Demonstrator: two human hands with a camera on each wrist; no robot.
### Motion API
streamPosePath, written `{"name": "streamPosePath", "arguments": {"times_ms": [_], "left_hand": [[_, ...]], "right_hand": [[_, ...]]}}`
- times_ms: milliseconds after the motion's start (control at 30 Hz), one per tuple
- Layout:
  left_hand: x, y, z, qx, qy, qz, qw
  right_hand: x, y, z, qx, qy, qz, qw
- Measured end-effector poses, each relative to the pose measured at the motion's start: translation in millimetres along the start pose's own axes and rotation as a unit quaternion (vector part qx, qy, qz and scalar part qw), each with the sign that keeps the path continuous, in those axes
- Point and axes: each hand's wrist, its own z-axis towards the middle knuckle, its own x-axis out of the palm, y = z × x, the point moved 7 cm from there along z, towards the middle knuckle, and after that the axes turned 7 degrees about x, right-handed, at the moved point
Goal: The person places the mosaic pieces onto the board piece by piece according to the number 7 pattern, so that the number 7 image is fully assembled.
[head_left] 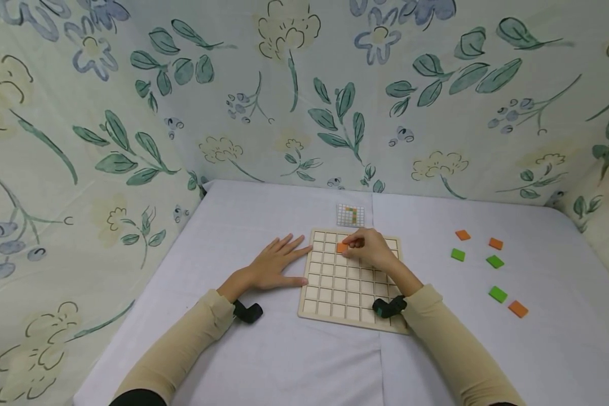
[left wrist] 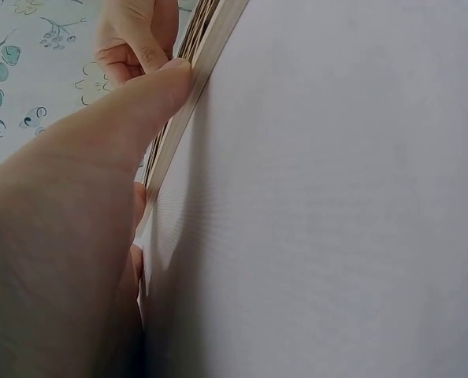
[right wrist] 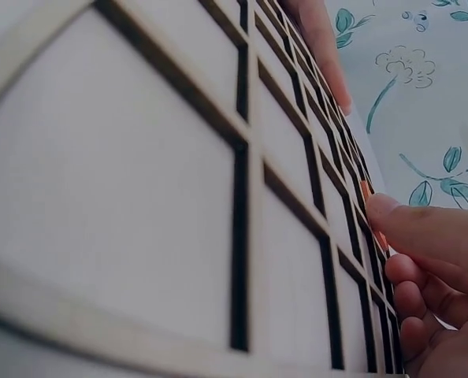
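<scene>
A wooden grid board (head_left: pixel 326 293) lies on the white cloth in the head view. My right hand (head_left: pixel 373 249) is over its upper part, pinching a small square orange tile (head_left: pixel 341 248) with thumb and fingertips. The right wrist view shows that thumb pressed on the orange tile (right wrist: pixel 365 190) low at the grid, the other fingers curled beneath. My left hand (head_left: pixel 274 265) rests spread on the cloth, thumb and fingertips at the board's left edge. Up close in the left wrist view, the left thumb (left wrist: pixel 159 90) touches the board's side edge (left wrist: pixel 188 118).
Behind the board lies a small card (head_left: pixel 351 215) printed with a coloured grid pattern. To the right, loose orange tiles (head_left: pixel 518 309) and green tiles (head_left: pixel 498 294) are scattered on the cloth. A floral curtain (head_left: pixel 304 113) hangs behind and at both sides.
</scene>
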Motion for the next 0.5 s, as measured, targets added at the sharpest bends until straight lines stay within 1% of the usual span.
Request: {"name": "streamPosePath", "arguments": {"times_ms": [133,267,433,500], "left_hand": [[0.9,0.7,0.2,0.004,-0.003,0.005,1.0],[0.0,0.5,-0.1,0.005,-0.004,0.004,1.0],[0.2,0.5,-0.2,-0.002,0.006,-0.001,1.0],[-0.4,0.0,-0.3,-0.001,0.005,-0.001,1.0]], "right_hand": [[-4,-1,-2,-0.009,0.002,0.019,1.0],[-14,-2,-6,-0.02,-0.004,0.045,0.999],[-31,-9,-9,-0.014,-0.027,0.043,0.999],[-39,-13,-11,-0.012,-0.037,0.043,0.998]]}}
